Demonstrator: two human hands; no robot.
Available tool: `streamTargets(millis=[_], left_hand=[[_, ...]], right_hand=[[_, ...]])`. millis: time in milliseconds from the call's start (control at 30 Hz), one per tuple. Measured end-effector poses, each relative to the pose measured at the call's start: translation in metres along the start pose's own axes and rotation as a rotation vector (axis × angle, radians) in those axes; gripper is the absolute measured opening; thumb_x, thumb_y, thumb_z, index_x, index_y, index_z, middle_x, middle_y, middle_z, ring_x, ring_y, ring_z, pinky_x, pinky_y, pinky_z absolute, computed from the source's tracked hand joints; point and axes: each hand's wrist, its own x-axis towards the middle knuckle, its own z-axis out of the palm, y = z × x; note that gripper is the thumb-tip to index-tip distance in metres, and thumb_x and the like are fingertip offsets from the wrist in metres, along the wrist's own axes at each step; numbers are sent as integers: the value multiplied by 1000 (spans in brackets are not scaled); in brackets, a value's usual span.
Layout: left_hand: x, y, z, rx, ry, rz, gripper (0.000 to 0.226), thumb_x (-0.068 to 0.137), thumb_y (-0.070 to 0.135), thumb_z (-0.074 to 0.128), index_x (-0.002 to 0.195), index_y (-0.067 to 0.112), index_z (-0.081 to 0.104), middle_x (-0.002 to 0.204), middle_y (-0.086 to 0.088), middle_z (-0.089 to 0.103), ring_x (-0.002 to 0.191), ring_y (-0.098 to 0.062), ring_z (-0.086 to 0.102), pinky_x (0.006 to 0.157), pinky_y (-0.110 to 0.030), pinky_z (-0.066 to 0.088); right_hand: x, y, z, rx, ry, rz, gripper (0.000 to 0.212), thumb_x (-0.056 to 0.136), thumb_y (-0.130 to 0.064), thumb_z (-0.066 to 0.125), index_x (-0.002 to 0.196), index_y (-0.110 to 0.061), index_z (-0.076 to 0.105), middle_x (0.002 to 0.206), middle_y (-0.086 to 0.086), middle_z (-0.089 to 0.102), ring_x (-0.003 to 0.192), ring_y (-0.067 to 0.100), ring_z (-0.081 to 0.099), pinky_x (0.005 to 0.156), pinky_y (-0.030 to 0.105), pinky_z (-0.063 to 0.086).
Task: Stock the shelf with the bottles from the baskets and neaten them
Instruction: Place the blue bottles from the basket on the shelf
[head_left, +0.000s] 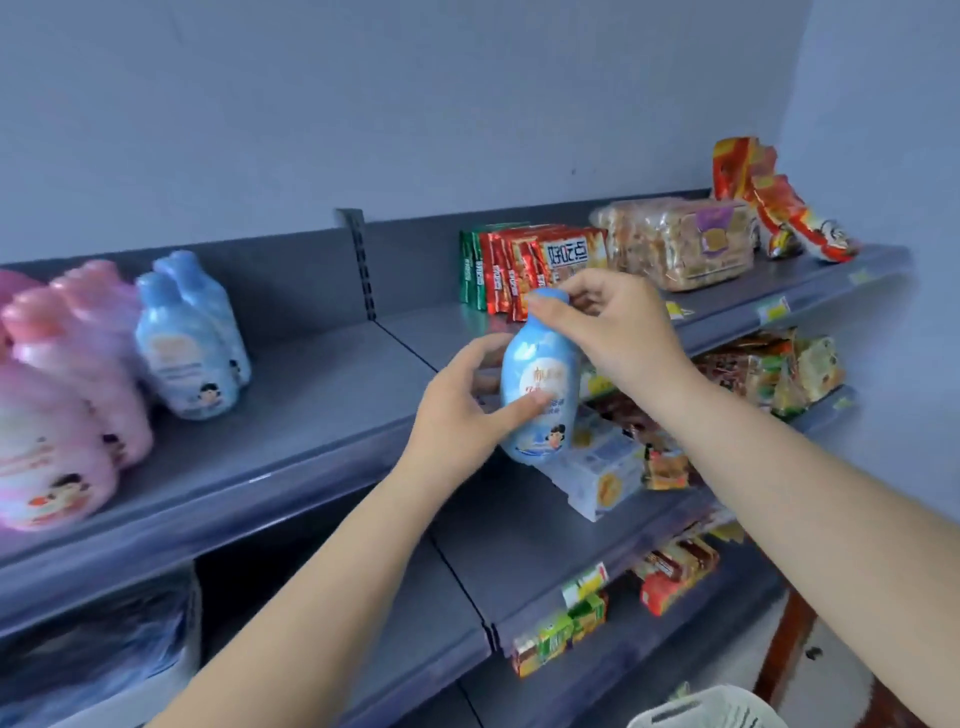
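Far left on top shelf (322, 384): pink bottles (67, 395), blurred, cut off by frame edge; 2 blue bottles (189, 338) beside them, labels unreadable. Centre: left hand (462, 410) grip wraps blue bottle (540, 384) at the body, held upright in front of shelf edge; right hand (613, 327) pinches its cap. Right: snack packs (530, 265). White basket (706, 709) cut off at bottom.

A small shop: grey metal gondola shelving (322, 395) in tiers, with price tags (772, 312) clipped along the edges. Pink and blue plastic bottles (187, 353) stand at left; packaged snacks and biscuits (524, 270) fill the right.
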Motion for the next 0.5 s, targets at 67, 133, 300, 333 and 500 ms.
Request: streamTargets(millis=[67, 133, 300, 333, 500], left_hand=[[-3, 4, -26, 19, 73, -7, 40, 76, 15, 75, 106, 32, 55, 100, 18, 64, 83, 3, 62, 76, -19, 53], [-8, 6, -52, 48, 132, -11, 39, 77, 14, 75, 105, 33, 57, 104, 15, 65, 89, -4, 63, 81, -22, 53], [-23, 6, -107, 131, 257, -13, 40, 77, 18, 75, 105, 38, 57, 103, 18, 66, 93, -5, 62, 86, -24, 51], [-25, 6, -116, 141, 289, -15, 39, 75, 23, 74, 104, 41, 56, 102, 20, 66, 94, -5, 63, 86, -24, 51], [-35, 3, -151, 164, 385, -44, 37, 80, 19, 72, 104, 42, 56, 98, 25, 65, 89, -5, 62, 76, -13, 48]], right_hand=[[11, -12, 25, 68, -19, -26, 29, 77, -35, 74, 80, -6, 69, 74, 6, 68, 67, 12, 59, 67, 33, 50], [18, -25, 47, 117, -56, -49, 27, 77, -36, 73, 77, -9, 68, 71, 1, 67, 64, 8, 57, 65, 32, 49], [26, -51, 95, 259, -246, -93, 11, 77, -26, 75, 77, -23, 64, 77, -6, 65, 70, 5, 58, 70, 24, 48], [27, -53, 104, 303, -277, -96, 13, 75, -21, 76, 81, -22, 63, 81, -5, 66, 73, 6, 59, 73, 23, 50], [24, -49, 149, 449, -437, 11, 17, 76, -19, 75, 89, -21, 64, 90, -7, 67, 86, 8, 62, 82, 26, 48]])
